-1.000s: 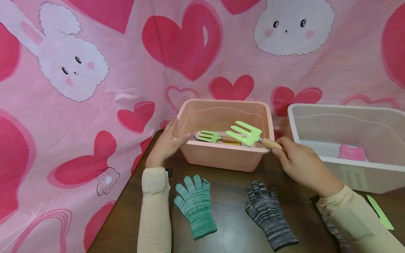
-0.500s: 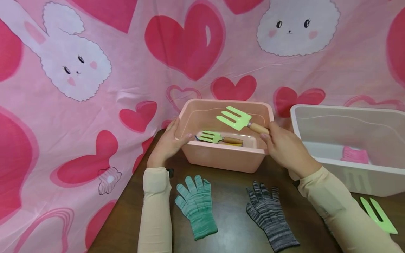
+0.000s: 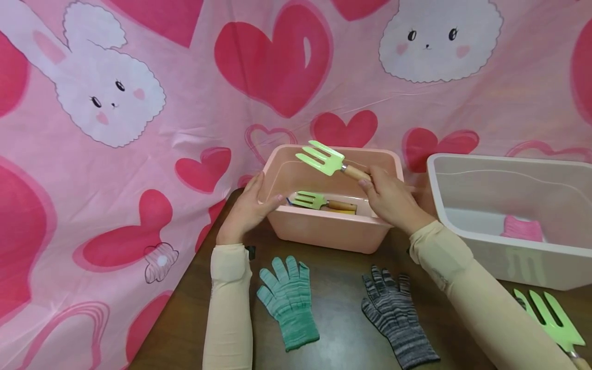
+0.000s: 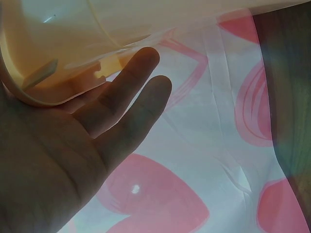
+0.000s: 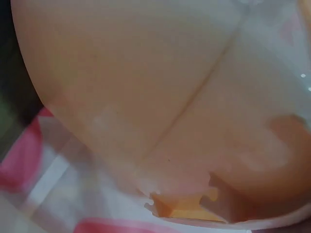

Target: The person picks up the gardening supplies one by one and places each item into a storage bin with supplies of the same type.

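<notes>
My right hand (image 3: 393, 198) grips the wooden handle of a green garden hand fork (image 3: 326, 159). The fork is raised over the pink plastic basin (image 3: 324, 230), tines pointing left toward the back. Inside the basin lies a second green hand fork (image 3: 319, 200) with a wooden handle, beside something yellow that is mostly hidden. My left hand (image 3: 245, 210) holds the basin's front left corner, thumb over the rim. The left wrist view shows two fingers (image 4: 131, 116) extended along the outside of the basin. In the right wrist view the basin wall (image 5: 121, 97) fills most of the picture.
A white basin (image 3: 509, 246) holding a pink cloth-like item (image 3: 522, 228) stands on the right. A teal glove (image 3: 290, 303) and a grey striped glove (image 3: 400, 318) lie in front. Another green fork (image 3: 559, 326) lies at the right, partly behind my right sleeve.
My right hand has carried the fork left and upward, from the basin's right rim to above its middle. The left hand keeps its place at the basin corner.
</notes>
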### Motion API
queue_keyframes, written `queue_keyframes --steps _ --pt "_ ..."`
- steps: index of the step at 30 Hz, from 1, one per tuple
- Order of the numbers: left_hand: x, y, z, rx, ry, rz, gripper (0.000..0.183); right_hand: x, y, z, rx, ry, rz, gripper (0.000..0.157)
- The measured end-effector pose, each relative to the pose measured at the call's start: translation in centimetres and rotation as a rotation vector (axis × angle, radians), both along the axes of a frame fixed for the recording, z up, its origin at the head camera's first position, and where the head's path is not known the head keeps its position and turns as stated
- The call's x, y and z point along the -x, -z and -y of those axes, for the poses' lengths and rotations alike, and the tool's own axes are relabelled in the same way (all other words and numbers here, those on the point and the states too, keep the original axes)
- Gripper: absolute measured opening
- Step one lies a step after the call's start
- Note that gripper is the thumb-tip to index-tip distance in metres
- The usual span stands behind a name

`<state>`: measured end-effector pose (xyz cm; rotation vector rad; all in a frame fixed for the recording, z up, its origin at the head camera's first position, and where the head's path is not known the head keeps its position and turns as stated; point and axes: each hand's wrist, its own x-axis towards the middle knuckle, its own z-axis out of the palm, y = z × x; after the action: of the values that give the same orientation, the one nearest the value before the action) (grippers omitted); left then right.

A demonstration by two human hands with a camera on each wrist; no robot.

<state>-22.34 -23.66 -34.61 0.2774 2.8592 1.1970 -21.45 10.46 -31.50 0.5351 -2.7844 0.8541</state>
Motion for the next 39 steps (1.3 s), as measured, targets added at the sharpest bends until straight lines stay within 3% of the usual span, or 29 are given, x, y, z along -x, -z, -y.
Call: queue_keyframes --steps 6,12,24,33,39 --pt "0.1 0.1 0.0 0.001 -0.01 0.01 0.1 1.7 0.5 0.5 -0.026 -0.117 -0.068 0.02" --pt "0.0 0.1 0.0 -0.015 -0.016 0.022 0.102 3.3 0.8 1.0 -0.081 -0.199 -0.077 0.018" --pt "0.0 0.1 -0.1 -0.013 -0.016 0.009 0.1 4.7 1.1 1.4 -0.186 -0.219 -0.047 0.016" --pt "-0.1 0.1 0.0 -0.007 -0.024 0.028 0.104 4.7 1.5 1.5 -0.22 -0.243 0.12 0.021" --pt "0.0 0.1 -0.1 -0.007 -0.015 0.02 0.104 4.7 1.4 1.3 -0.243 -0.247 0.128 0.023"
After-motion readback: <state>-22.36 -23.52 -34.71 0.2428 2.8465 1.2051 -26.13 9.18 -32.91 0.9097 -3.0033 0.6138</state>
